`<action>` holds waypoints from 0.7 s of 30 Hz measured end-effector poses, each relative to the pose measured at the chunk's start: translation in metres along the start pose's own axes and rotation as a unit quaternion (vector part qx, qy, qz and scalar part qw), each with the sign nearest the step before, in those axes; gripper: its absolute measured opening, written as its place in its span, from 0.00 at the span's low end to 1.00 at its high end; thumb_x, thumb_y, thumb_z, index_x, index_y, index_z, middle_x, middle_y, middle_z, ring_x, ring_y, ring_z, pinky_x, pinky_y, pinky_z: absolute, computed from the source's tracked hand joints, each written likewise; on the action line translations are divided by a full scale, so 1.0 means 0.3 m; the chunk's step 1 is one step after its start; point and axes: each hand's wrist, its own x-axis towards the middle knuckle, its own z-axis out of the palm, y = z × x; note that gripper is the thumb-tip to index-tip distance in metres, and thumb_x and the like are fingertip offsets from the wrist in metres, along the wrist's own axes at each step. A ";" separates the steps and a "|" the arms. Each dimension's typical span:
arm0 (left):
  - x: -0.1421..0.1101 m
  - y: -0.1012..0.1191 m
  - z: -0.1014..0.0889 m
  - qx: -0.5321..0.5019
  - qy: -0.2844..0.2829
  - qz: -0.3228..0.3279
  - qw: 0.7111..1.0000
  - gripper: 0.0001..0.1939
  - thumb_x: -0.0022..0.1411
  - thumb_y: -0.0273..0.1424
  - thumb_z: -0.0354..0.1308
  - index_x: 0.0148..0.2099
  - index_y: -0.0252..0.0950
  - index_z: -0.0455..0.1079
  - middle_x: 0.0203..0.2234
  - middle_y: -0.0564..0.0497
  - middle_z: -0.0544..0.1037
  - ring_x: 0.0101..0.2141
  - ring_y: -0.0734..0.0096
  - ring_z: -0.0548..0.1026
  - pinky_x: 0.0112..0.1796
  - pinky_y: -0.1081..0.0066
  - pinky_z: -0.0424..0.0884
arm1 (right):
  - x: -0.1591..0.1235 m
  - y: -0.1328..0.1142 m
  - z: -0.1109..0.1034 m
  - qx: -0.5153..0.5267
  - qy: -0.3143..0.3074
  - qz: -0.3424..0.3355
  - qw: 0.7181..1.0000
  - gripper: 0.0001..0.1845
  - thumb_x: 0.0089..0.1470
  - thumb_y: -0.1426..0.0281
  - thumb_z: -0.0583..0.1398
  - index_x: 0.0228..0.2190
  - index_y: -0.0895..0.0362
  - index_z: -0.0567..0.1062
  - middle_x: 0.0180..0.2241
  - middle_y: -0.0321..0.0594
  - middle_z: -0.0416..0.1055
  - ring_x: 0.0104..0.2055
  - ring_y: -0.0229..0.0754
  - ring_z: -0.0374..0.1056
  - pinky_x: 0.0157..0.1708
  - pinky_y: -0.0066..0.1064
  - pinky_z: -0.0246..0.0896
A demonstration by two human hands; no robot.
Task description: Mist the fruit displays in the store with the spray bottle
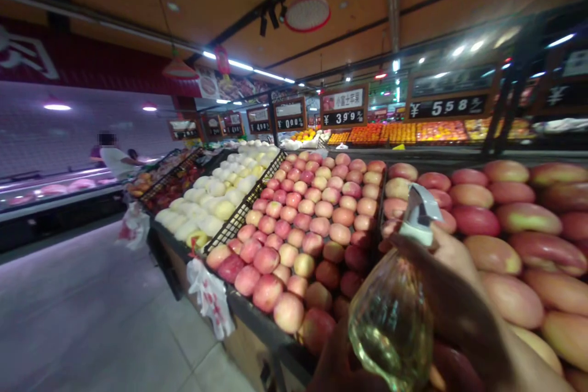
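Observation:
A clear spray bottle (390,324) with a pale yellow-green tint is upright in front of me, its grey-white spray head (420,214) on top. My right hand (443,266) comes in from the lower right and is closed round the bottle's neck, just below the head. Low in the picture, my left hand (337,358) is in shadow against the lower part of the bottle, its fingers partly hidden. Behind the bottle lie rows of red-pink apples (303,220). Larger red and yellow apples (491,254) are to the right, beside my right forearm.
White-wrapped pale fruit (220,187) lies left of a black mesh divider (248,202). Plastic bags (209,297) hang on the stand's front edge. Price signs (342,107) stand above the fruit. A person in white (114,159) is by a lit counter, beyond the aisle floor (110,306).

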 end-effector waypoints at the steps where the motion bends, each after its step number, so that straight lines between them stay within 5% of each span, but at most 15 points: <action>1: 0.012 0.007 -0.022 0.002 -0.004 0.004 1.000 0.46 0.39 0.43 0.75 0.62 0.41 0.68 0.49 0.43 0.82 0.50 0.41 0.78 0.49 0.53 0.73 | 0.008 0.006 0.005 -0.018 0.018 -0.008 1.000 0.21 0.47 0.54 0.70 0.36 0.55 0.77 0.26 0.36 0.76 0.24 0.43 0.69 0.22 0.32 0.63; 6: 0.056 0.009 -0.195 0.034 -0.028 0.027 0.999 0.47 0.34 0.43 0.76 0.59 0.38 0.72 0.54 0.41 0.79 0.58 0.38 0.72 0.58 0.52 0.67 | 0.018 0.005 0.088 -0.088 0.081 -0.050 0.992 0.19 0.45 0.54 0.70 0.35 0.54 0.78 0.31 0.38 0.79 0.32 0.48 0.71 0.33 0.36 0.64; 10: 0.051 0.050 -0.329 0.024 -0.092 -0.018 0.995 0.45 0.40 0.44 0.74 0.60 0.34 0.70 0.49 0.38 0.81 0.45 0.48 0.79 0.47 0.55 0.74 | 0.017 -0.010 0.210 -0.116 0.100 -0.071 0.986 0.17 0.48 0.55 0.67 0.35 0.54 0.78 0.30 0.38 0.79 0.33 0.49 0.71 0.31 0.35 0.65; 13: 0.035 0.114 -0.395 -0.001 -0.073 -0.028 0.997 0.48 0.40 0.43 0.75 0.62 0.32 0.67 0.52 0.37 0.79 0.39 0.56 0.79 0.42 0.60 0.74 | 0.032 -0.003 0.301 -0.143 0.114 -0.080 0.980 0.17 0.48 0.56 0.67 0.35 0.55 0.78 0.31 0.39 0.79 0.34 0.49 0.71 0.33 0.36 0.65; 18: 0.009 0.217 -0.466 -0.075 -0.143 0.036 0.986 0.44 0.45 0.39 0.73 0.63 0.33 0.67 0.57 0.38 0.75 0.60 0.43 0.69 0.60 0.50 0.62 | 0.058 0.016 0.431 -0.123 0.110 -0.095 0.982 0.18 0.49 0.57 0.67 0.36 0.57 0.77 0.33 0.40 0.78 0.34 0.48 0.71 0.35 0.37 0.63; 21: 0.002 0.247 -0.522 -0.045 -0.113 0.043 0.992 0.39 0.46 0.42 0.72 0.60 0.36 0.71 0.53 0.41 0.78 0.55 0.47 0.73 0.56 0.55 0.66 | 0.064 0.011 0.505 -0.111 0.109 -0.099 0.983 0.18 0.48 0.57 0.67 0.36 0.57 0.77 0.32 0.39 0.78 0.33 0.47 0.71 0.33 0.35 0.63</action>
